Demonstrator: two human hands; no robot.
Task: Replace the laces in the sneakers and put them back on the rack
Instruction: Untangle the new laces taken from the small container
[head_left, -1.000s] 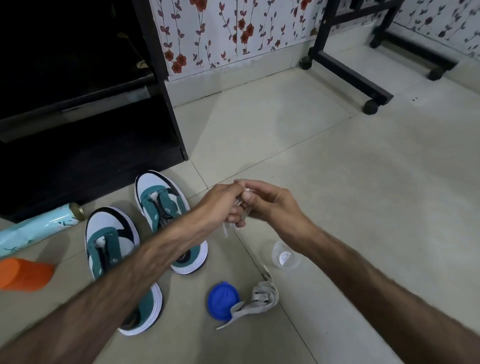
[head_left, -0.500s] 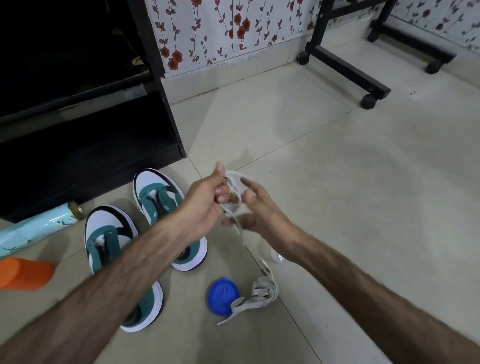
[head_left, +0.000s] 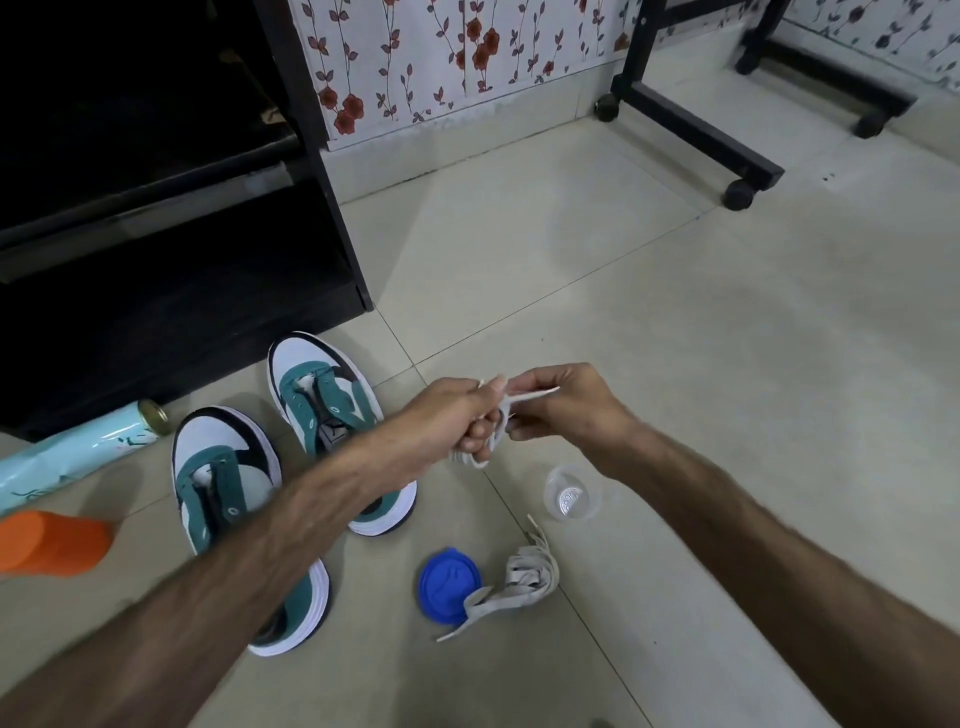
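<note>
Left hand (head_left: 457, 415) fingers curled round a bunched white lace (head_left: 485, 449), loops hanging below the fist. Right hand (head_left: 563, 402) pinches the flat free end, pulled taut between the two hands, above the floor (head_left: 675, 338). Second lace (head_left: 522, 579), greyish and flat, lies coiled beside a blue lid (head_left: 444, 584). Two teal-and-white sneakers (head_left: 332, 415), unlaced, sit side by side in front of the black rack (head_left: 322, 182)

— How's the light?
— Soft, even, indoor; faint shadows on the floor tiles (head_left: 675, 364), the rack (head_left: 156, 234) nearly black.
— Sharpness?
— Forearms blur near the bottom; wide-angle bending at edges.
</note>
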